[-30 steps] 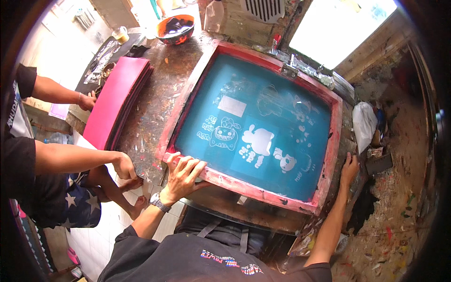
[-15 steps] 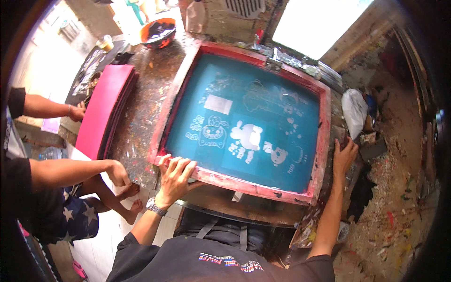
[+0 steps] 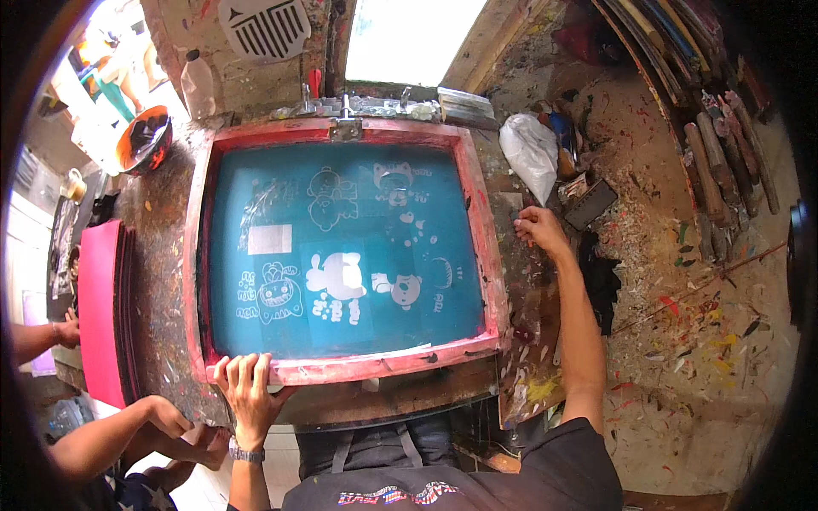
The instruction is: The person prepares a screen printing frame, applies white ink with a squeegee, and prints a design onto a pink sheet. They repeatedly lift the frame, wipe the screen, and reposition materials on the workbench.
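Observation:
A screen printing frame (image 3: 496,298), its wooden sides stained pink and red, lies before me on the worktable. Its teal mesh (image 3: 383,243) bears pale cartoon animal designs and one whitish rectangle. My left hand (image 3: 249,393) grips the near rail close to the left corner, fingers over the top and thumb at the front side. To the right of the frame, my right hand (image 3: 540,228) is over the table with its fingers drawn together in a pinch. Whatever those fingertips may hold is too small to make out. Just beyond it lies a white plastic bag (image 3: 528,153).
A metal hinge clamp (image 3: 345,128) sits at the frame's far rail. On the left are a stack of pink-red sheets (image 3: 100,315), a bowl (image 3: 145,140) and a clear bottle (image 3: 198,85). Another person's hand (image 3: 170,417) is near the left table edge. Wooden sticks (image 3: 720,162) lean far right.
My view has swung to the right, so the scene sits farther left. The left hand keeps its place on the frame. My right hand's fingers have drawn into a pinch.

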Available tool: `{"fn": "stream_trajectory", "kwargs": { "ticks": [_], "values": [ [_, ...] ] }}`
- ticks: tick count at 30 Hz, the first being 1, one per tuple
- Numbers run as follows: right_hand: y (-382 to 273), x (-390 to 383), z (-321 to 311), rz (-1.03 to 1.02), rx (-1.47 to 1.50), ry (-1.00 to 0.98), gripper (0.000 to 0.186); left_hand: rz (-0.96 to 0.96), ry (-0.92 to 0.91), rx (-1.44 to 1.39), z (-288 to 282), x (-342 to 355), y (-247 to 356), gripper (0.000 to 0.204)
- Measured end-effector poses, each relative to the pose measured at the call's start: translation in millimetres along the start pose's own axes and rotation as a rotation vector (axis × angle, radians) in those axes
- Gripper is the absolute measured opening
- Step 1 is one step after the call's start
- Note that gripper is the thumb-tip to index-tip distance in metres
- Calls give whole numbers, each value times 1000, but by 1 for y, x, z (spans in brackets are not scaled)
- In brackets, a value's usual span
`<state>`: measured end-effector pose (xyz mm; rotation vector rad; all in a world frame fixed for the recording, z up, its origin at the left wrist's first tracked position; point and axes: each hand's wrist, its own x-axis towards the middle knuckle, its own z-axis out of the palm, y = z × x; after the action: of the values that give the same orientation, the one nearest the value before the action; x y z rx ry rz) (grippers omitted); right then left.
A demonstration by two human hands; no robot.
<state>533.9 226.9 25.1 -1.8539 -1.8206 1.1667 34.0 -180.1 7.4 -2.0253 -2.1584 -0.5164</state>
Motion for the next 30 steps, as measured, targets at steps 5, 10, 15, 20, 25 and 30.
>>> {"fn": "stream_trajectory", "kwargs": {
  "ticks": [5,10,15,20,25,30],
  "values": [
    [-3,15,-19,107,135,-56,21,1,-24,2,4,-3,-5,67],
    [2,22,-15,163,141,-85,17,-5,-62,10,5,-7,-8,65],
    [6,21,-11,120,80,-59,23,-15,-60,16,8,-12,-9,62],
    [-26,17,11,113,-231,77,23,-13,-63,40,7,-22,-14,57],
    [3,21,0,50,-99,106,15,21,-73,11,4,-4,-15,59],
    [-2,27,-15,117,-68,-24,18,27,-66,8,2,-5,-15,63]
  ]
}}
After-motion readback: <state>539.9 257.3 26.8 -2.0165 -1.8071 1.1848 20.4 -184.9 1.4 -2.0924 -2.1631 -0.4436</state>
